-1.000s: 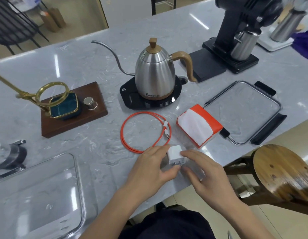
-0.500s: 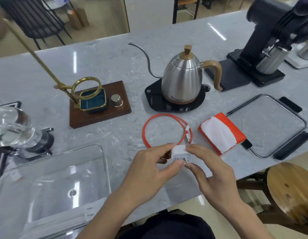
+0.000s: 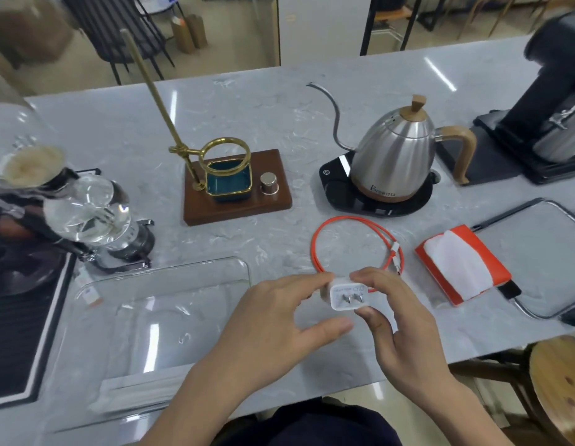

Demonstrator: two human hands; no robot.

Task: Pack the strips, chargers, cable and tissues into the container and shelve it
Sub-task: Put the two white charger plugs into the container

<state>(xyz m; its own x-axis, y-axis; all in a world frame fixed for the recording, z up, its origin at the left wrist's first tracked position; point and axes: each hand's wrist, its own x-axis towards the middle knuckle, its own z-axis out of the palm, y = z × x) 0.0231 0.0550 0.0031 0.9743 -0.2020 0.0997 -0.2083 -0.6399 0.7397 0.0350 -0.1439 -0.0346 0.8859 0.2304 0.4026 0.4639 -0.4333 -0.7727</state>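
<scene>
Two bare forearms are seen reaching in from the bottom edge, with no sleeves, watch, rings or gloves shown on them. The left hand (image 3: 273,320) and the right hand (image 3: 399,333) are both uncovered, with short, plain nails. Below them, at the bottom centre, a dark navy garment (image 3: 312,426) is glimpsed, plain and unmarked, its cut hidden by the frame edge
</scene>
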